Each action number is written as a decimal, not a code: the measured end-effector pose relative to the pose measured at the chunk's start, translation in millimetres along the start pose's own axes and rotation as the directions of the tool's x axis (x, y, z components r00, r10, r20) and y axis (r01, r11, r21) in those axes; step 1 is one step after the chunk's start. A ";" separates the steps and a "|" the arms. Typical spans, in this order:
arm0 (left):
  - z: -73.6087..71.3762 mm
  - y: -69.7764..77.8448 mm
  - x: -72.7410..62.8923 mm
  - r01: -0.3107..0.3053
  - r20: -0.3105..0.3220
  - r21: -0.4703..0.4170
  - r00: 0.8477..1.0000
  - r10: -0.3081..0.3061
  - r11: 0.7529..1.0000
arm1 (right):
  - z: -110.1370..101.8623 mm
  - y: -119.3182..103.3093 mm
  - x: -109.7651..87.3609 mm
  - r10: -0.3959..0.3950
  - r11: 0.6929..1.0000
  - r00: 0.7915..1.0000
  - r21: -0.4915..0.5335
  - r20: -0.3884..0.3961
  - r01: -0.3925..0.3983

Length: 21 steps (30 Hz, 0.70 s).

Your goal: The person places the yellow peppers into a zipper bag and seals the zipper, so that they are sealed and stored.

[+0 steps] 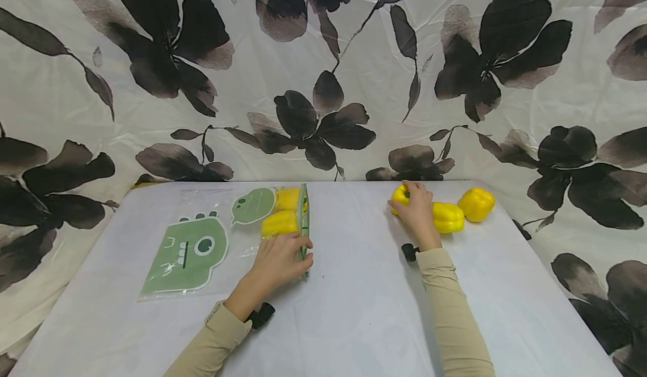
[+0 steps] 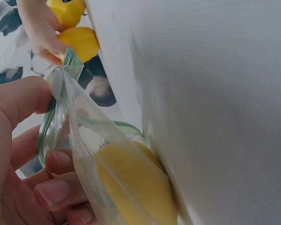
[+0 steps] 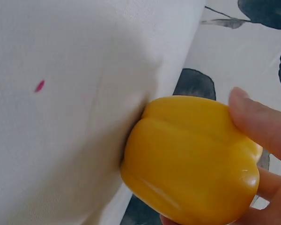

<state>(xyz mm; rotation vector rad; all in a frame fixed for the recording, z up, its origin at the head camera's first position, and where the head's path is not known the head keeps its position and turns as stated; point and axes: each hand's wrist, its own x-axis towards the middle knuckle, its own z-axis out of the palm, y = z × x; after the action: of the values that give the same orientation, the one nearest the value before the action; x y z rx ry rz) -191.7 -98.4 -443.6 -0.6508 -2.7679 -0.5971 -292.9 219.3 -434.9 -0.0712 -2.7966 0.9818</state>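
Observation:
A clear zip bag (image 1: 247, 248) with a green cartoon dinosaur print lies on the left of the table, its green-edged mouth facing right. Inside it, near the mouth, are yellow bell peppers (image 1: 279, 223); one pepper (image 2: 131, 183) shows through the plastic in the left wrist view. My left hand (image 1: 283, 260) pinches the bag's rim between thumb and fingers. Over on the right, my right hand (image 1: 417, 211) grips another yellow bell pepper (image 3: 192, 159) from above, thumb on one side and fingers on the other. That pepper appears to touch the tabletop.
Two more yellow peppers, a nearer one (image 1: 447, 217) and a farther one (image 1: 476, 204), sit just right of my right hand. The white table (image 1: 349, 309) ends at a floral cloth (image 1: 323, 73) hanging behind it.

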 end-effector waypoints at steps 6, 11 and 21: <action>0.0 -0.6 0.1 -0.006 0.000 0.000 1.000 0.006 1.000 | -4.3 -8.7 1.1 0.030 0.994 0.996 0.111 -0.086 -0.021; 0.5 -0.9 0.2 -0.007 -0.001 -0.004 1.000 0.007 1.000 | -11.3 -26.2 0.9 0.062 0.949 0.987 0.315 -0.150 -0.011; 0.7 -2.0 -1.0 -0.026 -0.024 -0.003 0.999 0.026 1.000 | 3.5 -57.5 -12.6 0.097 0.703 0.994 0.711 -0.044 -0.037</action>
<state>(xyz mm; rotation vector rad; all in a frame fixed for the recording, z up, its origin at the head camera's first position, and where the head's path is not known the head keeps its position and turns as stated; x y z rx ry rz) -191.9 -100.2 -445.2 -0.6748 -2.7331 -0.5996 -280.4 170.9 -403.6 -0.1028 -2.1541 1.9544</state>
